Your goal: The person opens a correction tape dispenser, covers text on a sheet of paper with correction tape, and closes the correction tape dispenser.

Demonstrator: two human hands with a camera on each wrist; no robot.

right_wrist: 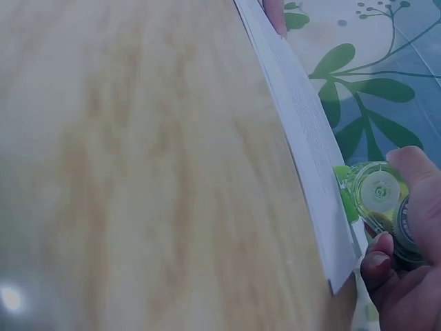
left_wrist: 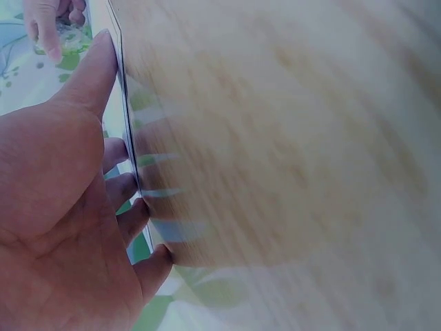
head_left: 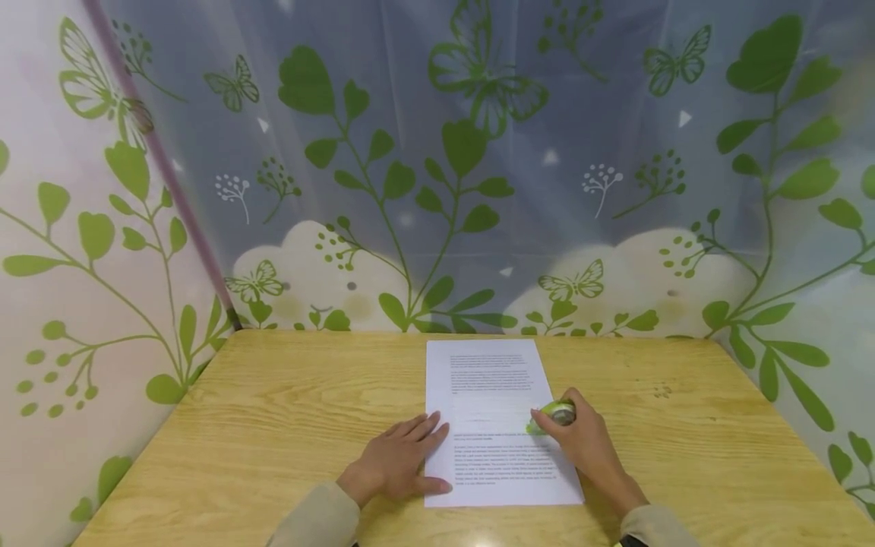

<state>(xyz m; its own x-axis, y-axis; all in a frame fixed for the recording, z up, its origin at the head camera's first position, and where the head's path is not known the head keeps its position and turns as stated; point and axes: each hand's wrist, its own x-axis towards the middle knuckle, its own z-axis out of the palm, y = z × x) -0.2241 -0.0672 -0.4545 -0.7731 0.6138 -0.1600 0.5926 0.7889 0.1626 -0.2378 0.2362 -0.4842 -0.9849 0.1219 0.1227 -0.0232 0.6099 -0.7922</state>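
Note:
A printed sheet of paper (head_left: 499,471) lies on the wooden table, with a white band between its blocks of text. My left hand (head_left: 402,461) rests on the sheet's left edge, fingers spread and straight; the left wrist view shows the fingertips (left_wrist: 162,255) pressing down there. In my right hand (head_left: 591,444) I grip a green, see-through correction tape dispenser (right_wrist: 382,193), its round reels visible through the case. The dispenser's tip is at the paper near the right end of the white band; whether it touches cannot be told from the head view.
The wooden table (head_left: 307,380) reaches back to a fabric curtain (head_left: 410,190) printed with leaves, butterflies and clouds. A purple pole-like strip (head_left: 164,167) runs down at the left. Small dark marks (head_left: 661,390) show on the table right of the paper.

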